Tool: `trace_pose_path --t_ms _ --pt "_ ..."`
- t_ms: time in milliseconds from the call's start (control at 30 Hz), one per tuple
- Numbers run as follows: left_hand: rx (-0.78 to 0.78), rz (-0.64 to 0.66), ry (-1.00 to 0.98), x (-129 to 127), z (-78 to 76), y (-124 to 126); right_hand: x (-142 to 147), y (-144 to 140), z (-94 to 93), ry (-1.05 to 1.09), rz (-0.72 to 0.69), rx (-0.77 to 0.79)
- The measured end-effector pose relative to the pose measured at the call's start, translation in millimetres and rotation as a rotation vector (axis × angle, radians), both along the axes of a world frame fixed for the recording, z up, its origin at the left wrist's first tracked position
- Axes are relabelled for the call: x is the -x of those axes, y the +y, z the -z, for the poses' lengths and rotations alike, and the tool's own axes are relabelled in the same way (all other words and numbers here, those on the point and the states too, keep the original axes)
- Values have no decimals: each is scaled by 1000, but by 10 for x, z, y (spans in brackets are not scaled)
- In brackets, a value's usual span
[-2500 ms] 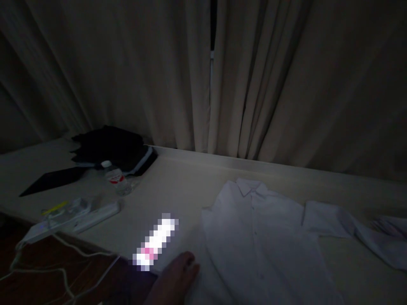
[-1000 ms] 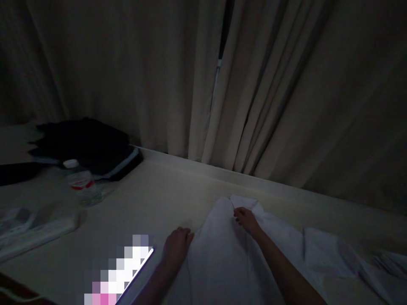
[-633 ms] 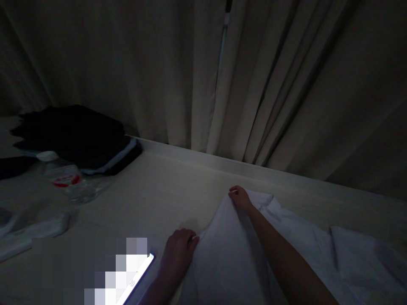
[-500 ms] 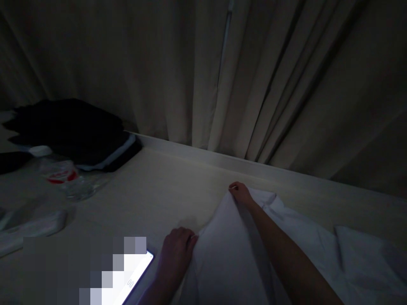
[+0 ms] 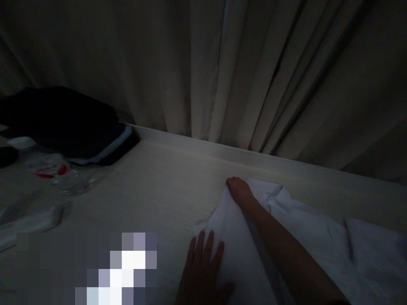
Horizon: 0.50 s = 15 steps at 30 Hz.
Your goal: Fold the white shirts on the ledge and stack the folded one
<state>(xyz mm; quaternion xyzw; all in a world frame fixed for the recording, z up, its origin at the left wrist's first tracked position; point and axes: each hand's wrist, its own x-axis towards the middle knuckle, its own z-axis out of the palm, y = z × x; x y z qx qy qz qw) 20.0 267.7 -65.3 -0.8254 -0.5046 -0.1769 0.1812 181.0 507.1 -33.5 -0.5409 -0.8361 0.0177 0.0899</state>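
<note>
Dim light, head view. Nearest: the left hand (image 5: 203,271) lies flat, fingers spread and extended, palm down on the near left edge of the white button-up cotton shirt (image 5: 305,241), pressing the cloth against the pale wood-grain tabletop (image 5: 165,190); nothing is gripped in it. Just left of that hand, a lit rectangular screen (image 5: 127,271) lies on the tabletop, its face blurred out. Beyond the left hand, the right forearm runs diagonally across the shirt from the lower right, and the right hand (image 5: 238,190) is closed, fingers curled down, pinching the shirt's fabric at its far left corner, right beside the folded collar. The shirt lies spread on the tabletop under both hands, its body between them raised in a soft ridge, the rest trailing to the right of the right hand, with a sleeve portion near the right frame edge. Well left of both hands: a white elongated plastic object (image 5: 28,220) at the frame edge, details too dark to tell; farther back, a clear plastic water bottle with red label (image 5: 51,169), lying on its side. Behind the bottle, a stack of dark folded garments with a pale trim (image 5: 70,123). Farthest: a low pale ledge along the table's back, then heavy beige pleated curtains (image 5: 222,72) filling the background.
</note>
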Motion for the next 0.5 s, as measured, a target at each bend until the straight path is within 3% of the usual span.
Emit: trace_pose_path --t_ms 100,200,333,433,500 --pt "49 9 -14 20 57 -20 4 -26 -21 -57 -27 -42" --pt "106 44 -43 1 4 62 46 -40 -94 -75 -51 -88" --pt "175 -61 -85 -57 -83 234 75 -206 -245 -56 -81 -154" --pt "192 -94 -111 -52 -38 306 -69 -679 -309 99 -124 -166" --pt "215 -94 -132 -44 16 331 -289 -1227 -285 331 -78 -90"
